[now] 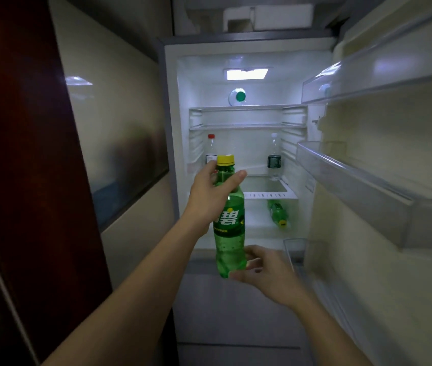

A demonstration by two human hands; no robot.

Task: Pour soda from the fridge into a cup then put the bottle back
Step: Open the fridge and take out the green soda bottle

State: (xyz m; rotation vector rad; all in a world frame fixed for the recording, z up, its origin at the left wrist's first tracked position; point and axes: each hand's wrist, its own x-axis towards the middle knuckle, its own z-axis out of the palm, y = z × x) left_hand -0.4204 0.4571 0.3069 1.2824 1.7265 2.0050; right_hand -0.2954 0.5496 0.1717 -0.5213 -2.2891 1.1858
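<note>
A green soda bottle (pixel 229 233) with a yellow cap stands upright in the air in front of the open fridge (pixel 172 107). My left hand (pixel 209 196) grips its neck and shoulder just under the cap. My right hand (pixel 265 270) cups the bottom of the bottle, fingers curled round its base. No cup is in view.
Inside the lit fridge stand a clear bottle with a red cap (pixel 211 149) and a water bottle (pixel 274 159) on a shelf. A second green soda bottle (pixel 278 213) lies in the drawer below. The fridge door (pixel 383 180) with empty racks hangs open at right. A dark cabinet (pixel 24 154) stands left.
</note>
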